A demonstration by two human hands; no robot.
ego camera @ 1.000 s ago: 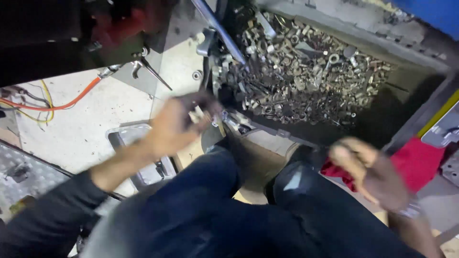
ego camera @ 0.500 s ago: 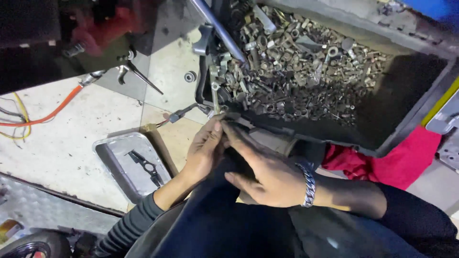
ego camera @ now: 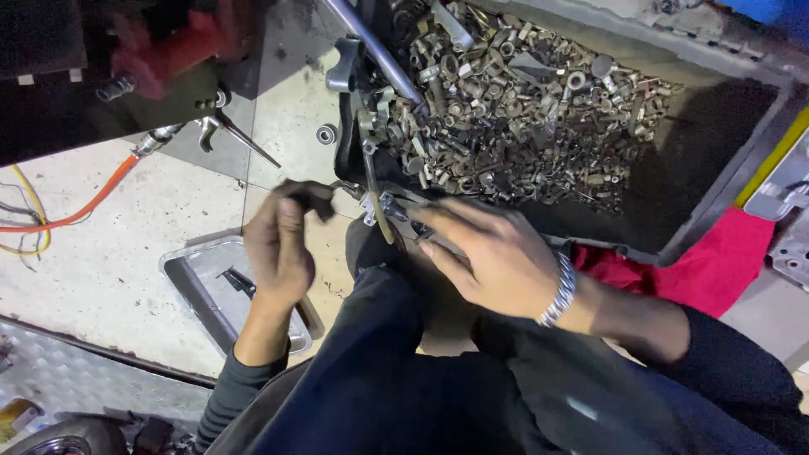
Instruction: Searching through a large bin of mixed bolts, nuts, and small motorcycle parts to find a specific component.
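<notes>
1. Your left hand is closed around a dark tool handle; the tool's shaft runs right toward a small metal fitting.
2. Your right hand lies with its fingers spread and extended, fingertips touching the fitting (whether they pinch it cannot be told).
3. The fitting sits between both hands, just above your knee, at the near edge of the parts bin.
4. Risk: the tool can slip off the fitting, driven by an off-axis push, and strike your right fingertips.
5. Risk: a loosened fitting can drop among the loose nuts and bolts and be lost.
</notes>
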